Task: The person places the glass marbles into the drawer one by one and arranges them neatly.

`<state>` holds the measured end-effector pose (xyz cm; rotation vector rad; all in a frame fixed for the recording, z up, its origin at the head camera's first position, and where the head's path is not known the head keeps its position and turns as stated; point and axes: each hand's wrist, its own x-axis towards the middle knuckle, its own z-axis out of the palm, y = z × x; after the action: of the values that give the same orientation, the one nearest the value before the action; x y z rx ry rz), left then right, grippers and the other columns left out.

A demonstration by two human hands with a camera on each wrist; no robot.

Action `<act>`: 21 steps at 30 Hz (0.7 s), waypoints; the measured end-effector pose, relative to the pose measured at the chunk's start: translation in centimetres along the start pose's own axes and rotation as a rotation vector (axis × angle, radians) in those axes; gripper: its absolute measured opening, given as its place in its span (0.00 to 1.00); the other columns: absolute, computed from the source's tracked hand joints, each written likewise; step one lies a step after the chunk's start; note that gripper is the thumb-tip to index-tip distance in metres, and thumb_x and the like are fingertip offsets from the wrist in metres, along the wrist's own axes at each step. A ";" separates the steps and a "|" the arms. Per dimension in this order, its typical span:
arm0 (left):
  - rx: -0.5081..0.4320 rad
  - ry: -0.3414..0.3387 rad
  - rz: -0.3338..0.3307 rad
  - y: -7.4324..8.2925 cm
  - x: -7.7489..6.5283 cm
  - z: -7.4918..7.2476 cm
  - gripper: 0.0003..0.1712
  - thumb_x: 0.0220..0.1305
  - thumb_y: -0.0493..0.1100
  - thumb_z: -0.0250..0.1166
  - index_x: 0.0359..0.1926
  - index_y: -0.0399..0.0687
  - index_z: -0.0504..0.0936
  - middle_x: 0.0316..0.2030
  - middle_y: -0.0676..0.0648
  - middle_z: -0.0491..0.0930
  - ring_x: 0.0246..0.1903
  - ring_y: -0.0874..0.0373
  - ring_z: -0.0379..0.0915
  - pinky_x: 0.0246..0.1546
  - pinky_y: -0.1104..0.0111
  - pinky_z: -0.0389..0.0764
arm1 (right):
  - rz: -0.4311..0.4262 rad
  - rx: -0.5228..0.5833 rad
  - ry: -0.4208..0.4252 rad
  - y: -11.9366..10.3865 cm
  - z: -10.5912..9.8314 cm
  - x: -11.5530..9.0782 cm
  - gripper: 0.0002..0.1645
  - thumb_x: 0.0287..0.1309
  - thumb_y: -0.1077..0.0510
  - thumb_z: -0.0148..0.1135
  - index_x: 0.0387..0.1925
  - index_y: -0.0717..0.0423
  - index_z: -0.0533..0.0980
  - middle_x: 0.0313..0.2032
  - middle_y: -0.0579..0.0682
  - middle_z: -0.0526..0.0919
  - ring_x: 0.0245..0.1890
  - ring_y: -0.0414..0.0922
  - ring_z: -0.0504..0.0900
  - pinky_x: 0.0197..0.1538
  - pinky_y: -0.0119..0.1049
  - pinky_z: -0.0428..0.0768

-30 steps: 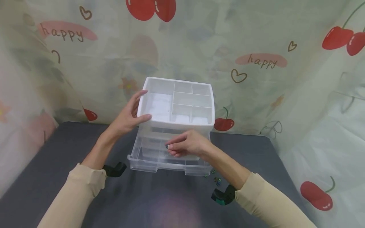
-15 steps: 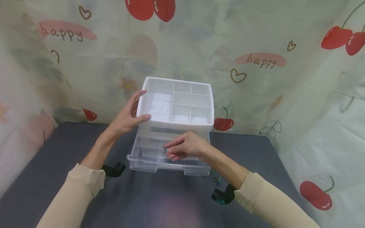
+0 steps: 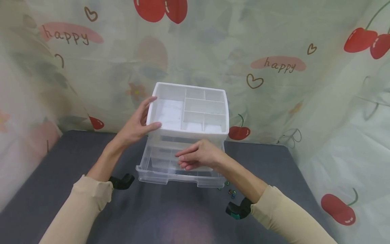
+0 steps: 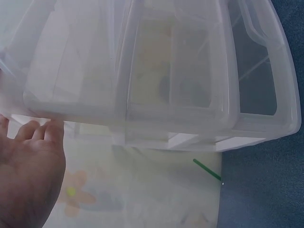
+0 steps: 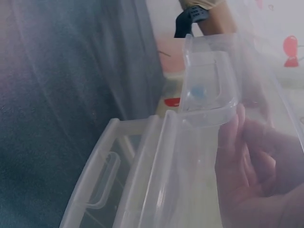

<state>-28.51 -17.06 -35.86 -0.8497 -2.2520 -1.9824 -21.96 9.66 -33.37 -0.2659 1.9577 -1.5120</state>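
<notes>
A translucent drawer organizer with a white compartment tray (image 3: pixel 205 106) on top stands on the dark table. My left hand (image 3: pixel 134 127) grips the tray's left side, thumb on the front rim; the left wrist view shows this hand (image 4: pixel 33 161) beside the clear drawers. Below the tray a clear drawer (image 3: pixel 182 178) is pulled out. Over it hovers my right hand (image 3: pixel 202 156), index finger extended and thumb close by, with nothing visible between them. In the right wrist view the right hand (image 5: pixel 251 166) appears through clear plastic, and a blurred blue spot (image 5: pixel 198 91) shows through the drawer wall.
Several small glass marbles (image 3: pixel 233 193) lie on the table (image 3: pixel 170 210) right of the drawer, near my right forearm. A patterned curtain (image 3: pixel 195 51) hangs close behind the organizer. Thin wire (image 3: pixel 294 137) sits at the table's back right corner.
The small marble pinched in my right fingertips has been let go above the drawer and is gone from between them. My left hand and the organizer have stayed put.
</notes>
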 end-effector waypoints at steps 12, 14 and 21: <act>-0.010 -0.013 0.005 0.7 0.0 0.3 0.46 0.66 0.27 0.62 0.78 0.49 0.49 0.74 0.38 0.48 0.67 0.43 0.56 0.52 0.75 0.72 | -0.152 0.053 -0.031 -0.5 -0.6 -0.7 0.18 0.62 0.62 0.67 0.51 0.67 0.81 0.41 0.59 0.87 0.40 0.53 0.87 0.49 0.46 0.82; -0.004 -0.014 0.001 0.7 0.0 0.3 0.46 0.66 0.27 0.62 0.77 0.49 0.49 0.74 0.38 0.48 0.67 0.43 0.56 0.51 0.75 0.73 | -0.175 0.052 -0.033 -0.6 -0.7 -1.0 0.19 0.62 0.61 0.67 0.52 0.67 0.81 0.42 0.59 0.87 0.41 0.53 0.87 0.49 0.46 0.82; -0.003 -0.019 -0.009 0.8 0.0 0.2 0.46 0.66 0.29 0.63 0.77 0.50 0.49 0.74 0.38 0.49 0.66 0.44 0.57 0.50 0.74 0.74 | -0.241 0.072 0.015 -0.7 -1.6 -2.1 0.17 0.60 0.63 0.69 0.50 0.64 0.82 0.43 0.60 0.87 0.40 0.50 0.87 0.50 0.46 0.81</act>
<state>-28.11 -16.83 -35.16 -0.8637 -2.2679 -1.9899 -21.47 11.82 -31.74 -0.4750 1.9323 -1.7367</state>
